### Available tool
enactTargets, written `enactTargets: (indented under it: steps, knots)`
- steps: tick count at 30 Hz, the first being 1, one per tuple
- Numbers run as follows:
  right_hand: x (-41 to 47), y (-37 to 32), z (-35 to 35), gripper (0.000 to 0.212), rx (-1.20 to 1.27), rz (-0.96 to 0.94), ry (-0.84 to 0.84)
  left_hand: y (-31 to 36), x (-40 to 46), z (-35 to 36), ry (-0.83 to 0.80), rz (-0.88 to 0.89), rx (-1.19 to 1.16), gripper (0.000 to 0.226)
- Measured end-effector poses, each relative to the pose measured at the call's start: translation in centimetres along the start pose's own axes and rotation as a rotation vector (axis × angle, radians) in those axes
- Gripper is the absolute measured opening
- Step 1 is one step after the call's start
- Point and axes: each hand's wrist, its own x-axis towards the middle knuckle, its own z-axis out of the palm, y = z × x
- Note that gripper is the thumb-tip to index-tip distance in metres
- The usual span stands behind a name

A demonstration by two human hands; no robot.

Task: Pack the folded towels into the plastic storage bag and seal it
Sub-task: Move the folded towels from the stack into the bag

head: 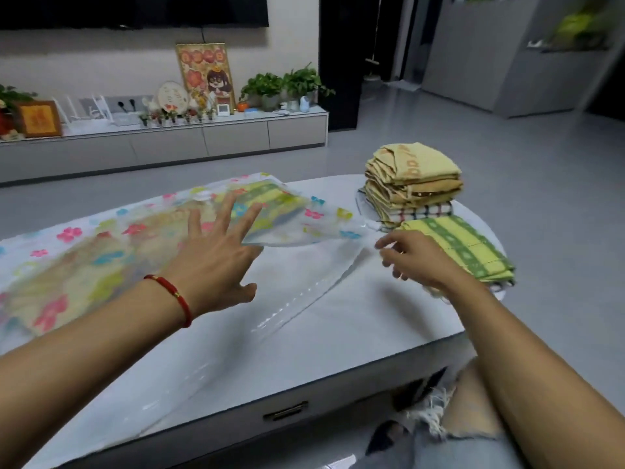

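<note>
At the bottom right of the frame a knee in torn jeans (439,431) is showing, partly cut off by the edge. Just above it the white table (355,319) is stretching across the middle, a drawer handle (285,410) sitting on its front.

The left hand (216,262) is reaching in from the lower left, a red bracelet (172,294) on the wrist, its fingers spread straight and wide over the plastic storage bag (111,255); whether the fingertips are touching the film is hard to make out. The right hand (414,257) is coming in from the lower right, fingers loosely curled and holding nothing I can make out; it is lying in front of a green-and-yellow towel (463,247) at centre right.

The flowered bag is lying flat at centre left, running off the left edge. Towels inside are blurring into yellow and green patches through the film, so their number cannot be told. Its clear mouth end is lying between the two hands.

Behind the green towel a stack of folded towels (412,181) is standing. Farther back, along the upper left, a low cabinet (203,143) is carrying potted plants (284,84) and a framed picture (206,74).
</note>
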Motion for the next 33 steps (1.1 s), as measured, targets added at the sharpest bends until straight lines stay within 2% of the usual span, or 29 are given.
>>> enactTargets:
  steps: [2, 4, 6, 9, 11, 15, 17, 20, 21, 24, 26, 28, 30, 33]
  knots:
    - [2.1, 5.2, -2.5, 0.027, -0.154, 0.152, 0.316, 1.1, 1.5, 0.5, -0.013, 0.017, 0.017, 0.065]
    - [3.4, 9.1, -3.6, 0.033, -0.242, 0.325, 0.463, 2.0, 2.7, 1.0, -0.034, 0.026, 0.027, 0.068]
    - [4.2, 11.6, -3.8, 0.04, -0.254, 0.436, 0.459, 2.6, 3.7, 1.3, -0.053, 0.024, 0.034, 0.07]
    - [4.9, 13.7, -3.5, 0.049, -0.253, 0.491, 0.328, 3.0, 4.7, 1.4, -0.064, 0.012, 0.044, 0.076]
    - [5.3, 13.8, -3.6, 0.05, -0.288, 0.489, 0.293, 2.9, 5.1, 1.3, -0.068, 0.003, 0.049, 0.079]
    - [5.9, 13.4, -4.4, 0.049, -0.342, 0.427, 0.327, 2.5, 5.9, 0.7, -0.039, -0.02, 0.051, 0.083]
    - [5.9, 12.8, -5.5, 0.054, -0.233, 0.445, 0.269, 2.3, 6.1, 0.5, -0.035, -0.023, 0.045, 0.083]
    - [5.3, 11.1, -8.2, 0.071, -0.035, 0.509, 0.047, 1.7, 6.3, -0.1, -0.044, -0.026, 0.068, 0.084]
    - [4.8, 10.6, -9.2, 0.071, 0.101, 0.529, -0.016, 1.5, 6.6, -0.1, -0.042, -0.034, 0.068, 0.085]
    - [2.4, 7.8, -10.1, 0.048, 0.522, 0.495, -0.11, -0.2, 6.0, -1.5, -0.028, -0.063, 0.021, 0.086]
    - [0.9, 7.0, -10.3, 0.041, 0.633, 0.443, -0.125, -0.6, 7.0, -2.4, -0.02, -0.038, 0.005, 0.087]
    - [-0.9, 5.3, -10.2, 0.042, 0.765, 0.341, -0.219, -1.0, 7.4, -3.7, -0.033, -0.034, 0.006, 0.091]
    - [-2.6, 2.4, -10.3, 0.045, 0.9, 0.22, -0.386, -2.0, 7.6, -4.9, -0.044, -0.044, 0.0, 0.092]
    - [-3.1, -2.4, -7.8, 0.05, 0.896, 0.072, -0.636, -3.0, 7.9, -6.5, -0.052, -0.049, -0.018, 0.091]
